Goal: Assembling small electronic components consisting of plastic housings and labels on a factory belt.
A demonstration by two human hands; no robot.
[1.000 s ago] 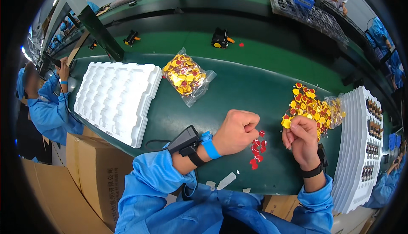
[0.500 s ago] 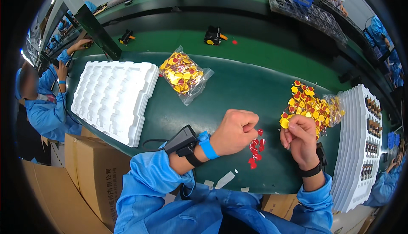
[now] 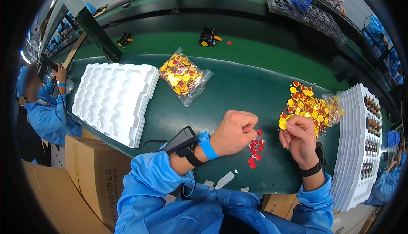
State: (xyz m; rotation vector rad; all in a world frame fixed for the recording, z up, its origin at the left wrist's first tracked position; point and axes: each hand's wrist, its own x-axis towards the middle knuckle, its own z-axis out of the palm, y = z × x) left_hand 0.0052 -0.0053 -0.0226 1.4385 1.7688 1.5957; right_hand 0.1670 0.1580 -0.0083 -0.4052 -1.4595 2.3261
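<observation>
My left hand (image 3: 235, 132) is closed in a pinch above the table, its thumb against the curled forefinger. Whatever it may hold is hidden. Just right of it lies a loose column of small red pieces (image 3: 256, 148), some with white edges. My right hand (image 3: 301, 137) is pinched too, at the near edge of a heap of yellow-and-red pieces (image 3: 308, 106). A bright yellow disc (image 3: 283, 124) shows at its thumb and forefinger, seemingly gripped there. Each wrist wears a dark strap; the left also has a blue band and a black box.
A clear bag of yellow-and-red pieces (image 3: 182, 74) lies at the back. White moulded trays (image 3: 112, 100) are on the left; stacked trays with small parts (image 3: 355, 149) stand right. Beyond runs a green conveyor (image 3: 170, 36) carrying black devices (image 3: 208, 37). A co-worker (image 3: 49, 110) is at left.
The black devices and a red dot on the conveyor have shifted left. The co-worker at left has drawn a hand back from the conveyor. My hands hold nearly the same pose.
</observation>
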